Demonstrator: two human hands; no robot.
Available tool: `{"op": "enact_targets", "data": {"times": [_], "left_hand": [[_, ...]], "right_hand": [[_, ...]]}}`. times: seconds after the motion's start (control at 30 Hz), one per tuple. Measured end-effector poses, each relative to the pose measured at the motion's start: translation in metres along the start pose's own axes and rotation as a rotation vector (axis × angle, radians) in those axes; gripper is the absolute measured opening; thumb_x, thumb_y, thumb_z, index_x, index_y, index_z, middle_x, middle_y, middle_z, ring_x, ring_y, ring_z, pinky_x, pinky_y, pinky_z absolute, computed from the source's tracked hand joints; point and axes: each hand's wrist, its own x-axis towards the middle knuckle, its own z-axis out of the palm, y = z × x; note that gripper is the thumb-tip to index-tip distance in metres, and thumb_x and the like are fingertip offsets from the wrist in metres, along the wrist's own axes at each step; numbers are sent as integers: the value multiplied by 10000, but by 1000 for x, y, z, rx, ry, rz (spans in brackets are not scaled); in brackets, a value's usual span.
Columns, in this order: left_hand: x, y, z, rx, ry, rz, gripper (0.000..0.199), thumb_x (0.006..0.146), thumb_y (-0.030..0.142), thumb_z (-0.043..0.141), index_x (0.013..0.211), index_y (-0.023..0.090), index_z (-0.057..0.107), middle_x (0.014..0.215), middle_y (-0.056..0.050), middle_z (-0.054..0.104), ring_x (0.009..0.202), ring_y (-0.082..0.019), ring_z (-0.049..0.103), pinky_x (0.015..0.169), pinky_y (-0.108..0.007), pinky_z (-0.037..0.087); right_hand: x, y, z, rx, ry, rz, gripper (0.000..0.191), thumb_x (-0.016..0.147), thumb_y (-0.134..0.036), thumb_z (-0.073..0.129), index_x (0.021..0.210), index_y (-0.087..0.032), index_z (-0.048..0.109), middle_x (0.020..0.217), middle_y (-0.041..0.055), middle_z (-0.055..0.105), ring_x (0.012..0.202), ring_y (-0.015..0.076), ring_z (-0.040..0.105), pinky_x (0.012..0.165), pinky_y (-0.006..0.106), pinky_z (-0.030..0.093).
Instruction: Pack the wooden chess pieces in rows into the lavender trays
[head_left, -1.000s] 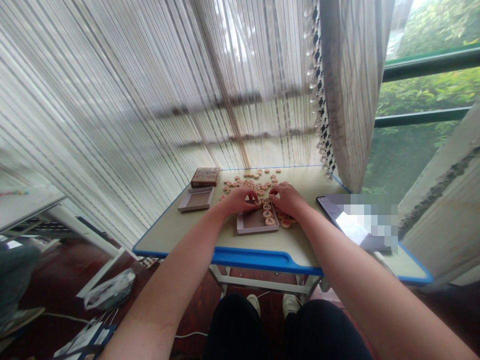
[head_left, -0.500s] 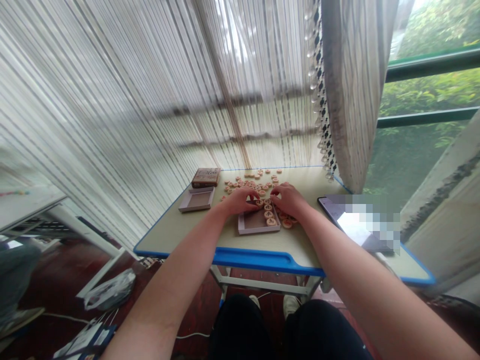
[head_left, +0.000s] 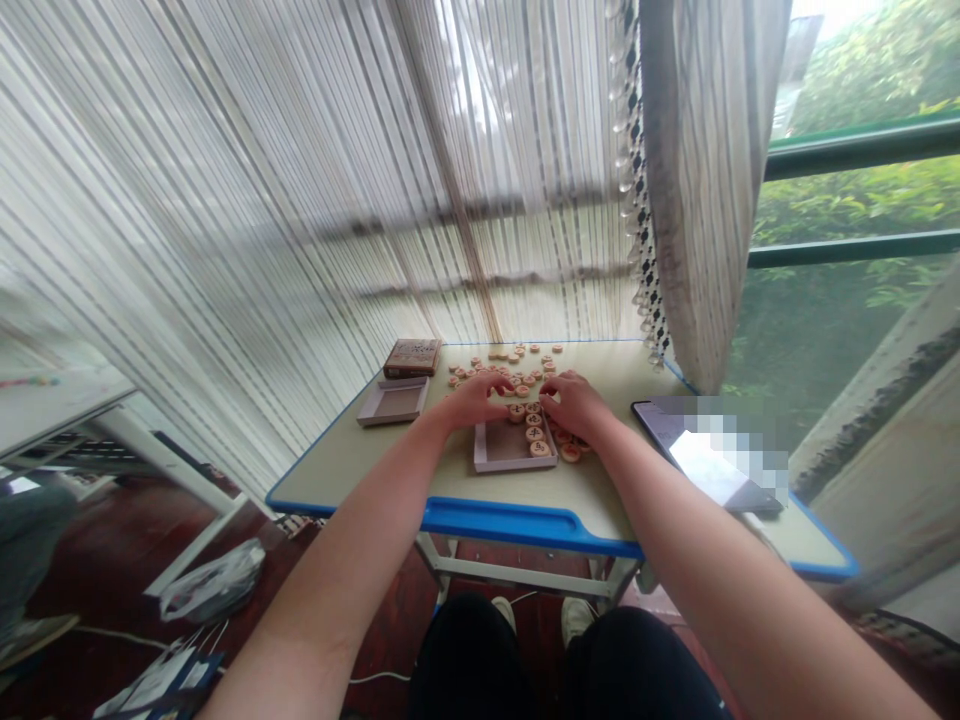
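The left hand (head_left: 480, 400) hides the far left corner of a shallow box (head_left: 514, 464); the right hand (head_left: 576, 402) partly covers xiangqi pieces (head_left: 571, 454). Pixelation obscures a tablet (head_left: 701, 458); another person's leg (head_left: 30, 555) is cropped.

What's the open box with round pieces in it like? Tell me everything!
The open box is shallow, with pale, low walls and a darker floor; it looks like card. It lies flat on the table, open side up. Round pieces with dark marks sit along its right side, with one more left of the row's far end. The left hand hides its far left corner; contact is unclear.
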Motion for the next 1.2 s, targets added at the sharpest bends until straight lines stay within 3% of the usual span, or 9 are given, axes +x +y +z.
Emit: {"op": "enact_targets", "data": {"times": [0.1, 0.23, 0.3, 0.43, 0.6, 0.83, 1.07, 1.2], "left_hand": [[12, -5, 0, 54, 60, -17, 336, 780, 230, 472, 1087, 174, 598, 1153, -73, 585, 1107, -197, 488, 997, -346, 331], [26, -18, 9, 110, -100, -26, 375, 856, 264, 356, 1174, 206, 546, 1298, -70, 489, 1247, -208, 371, 1062, -392, 228], [29, -23, 14, 105, -100, -73, 393, 875, 323, 322, 1179, 202, 540, 1280, -85, 503, 1222, -222, 401, 1035, -399, 274], [27, -25, 14, 132, -42, 21, 390, 889, 331, 297, 1056, 178, 615, 1130, -93, 606, 1096, -198, 502, 1001, -351, 322], [23, -21, 8, 276, 1, 48, 287, 807, 275, 432, 940, 192, 672, 981, -75, 660, 964, -204, 559, 913, -343, 386], [19, -19, 3, 243, -22, -180, 253, 701, 229, 507, 857, 217, 705, 870, -28, 698, 864, -202, 604, 843, -329, 403], [17, -19, -2, 163, -50, -248, 291, 669, 331, 595, 912, 208, 699, 889, -27, 693, 888, -202, 594, 808, -292, 420], [18, -17, -3, 118, 46, -247, 309, 655, 261, 618, 940, 160, 678, 866, -51, 680, 822, -184, 600, 772, -291, 444]], "right_hand": [[0, -1, -2, -14, 2, 28, 189, 800, -287, 480, 854, -200, 638, 933, 60, 610, 912, 178, 510, 872, 300, 340], [0, -3, -4, -27, 5, 26, 177, 798, -276, 482, 839, -201, 637, 911, 55, 613, 896, 177, 516, 861, 297, 351], [0, -3, -5, -33, 7, 40, 175, 799, -277, 484, 836, -201, 637, 916, 57, 612, 888, 176, 519, 847, 291, 361], [0, -1, -4, -37, 18, 58, 180, 798, -276, 484, 842, -202, 642, 922, 62, 610, 886, 179, 515, 826, 283, 369], [0, 0, -4, -27, -2, 56, 194, 797, -263, 468, 857, -197, 640, 920, 60, 608, 886, 171, 513, 818, 273, 365], [-1, 1, -3, -2, 11, 33, 205, 790, -271, 468, 862, -197, 645, 907, 55, 604, 873, 162, 512, 809, 260, 366], [3, 6, 3, 4, 14, 51, 208, 778, -276, 475, 866, -197, 645, 898, 55, 597, 872, 162, 512, 813, 254, 361], [4, 8, 4, 7, 18, 40, 211, 780, -280, 475, 864, -193, 648, 883, 56, 601, 865, 165, 513, 811, 255, 360]]}}
